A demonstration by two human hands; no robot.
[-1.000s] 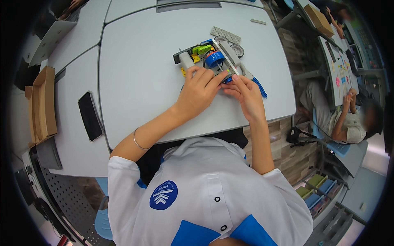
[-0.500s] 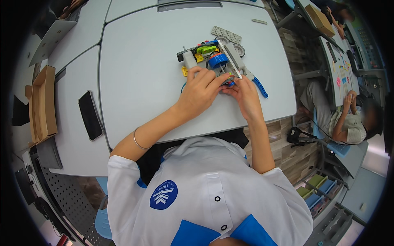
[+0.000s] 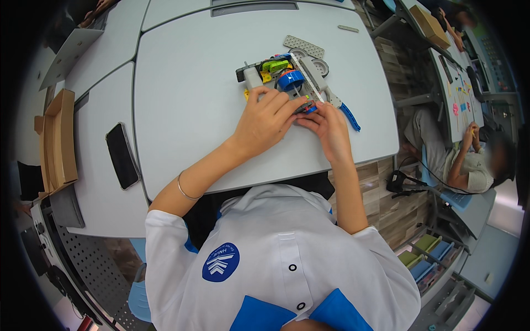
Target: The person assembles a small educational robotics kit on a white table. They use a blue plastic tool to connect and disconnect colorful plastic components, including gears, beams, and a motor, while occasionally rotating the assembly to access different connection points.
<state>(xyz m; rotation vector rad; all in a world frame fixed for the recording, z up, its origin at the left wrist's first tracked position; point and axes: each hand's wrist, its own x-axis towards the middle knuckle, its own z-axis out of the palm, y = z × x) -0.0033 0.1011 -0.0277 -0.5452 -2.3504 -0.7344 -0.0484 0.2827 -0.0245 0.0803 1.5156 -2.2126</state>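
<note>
A building-brick model [image 3: 291,80] with a blue wheel-like part, lime green and yellow pieces, a long white beam and a light grey motor-like block lies on the white table [image 3: 199,99]. My left hand [image 3: 265,117] is closed on its near left side, index finger reaching over to a small part at the near edge. Fingertips of my right hand [image 3: 329,129] pinch the near end of the model beside the white beam. The small piece between the two hands is mostly covered by fingers. Right of this hand, a blue curved piece [image 3: 350,117] sticks out.
Behind the model lie a grey perforated plate [image 3: 304,47] and grey wheels [image 3: 320,67]; a short grey beam [image 3: 348,28] is farther off. To the left are a black phone [image 3: 122,156] and an open cardboard box [image 3: 58,143]. A person [image 3: 472,165] sits at another table on the right.
The near left part of the model and my left hand have shifted slightly left and toward me. Both hands keep their hold, and the phone and box stay put.
</note>
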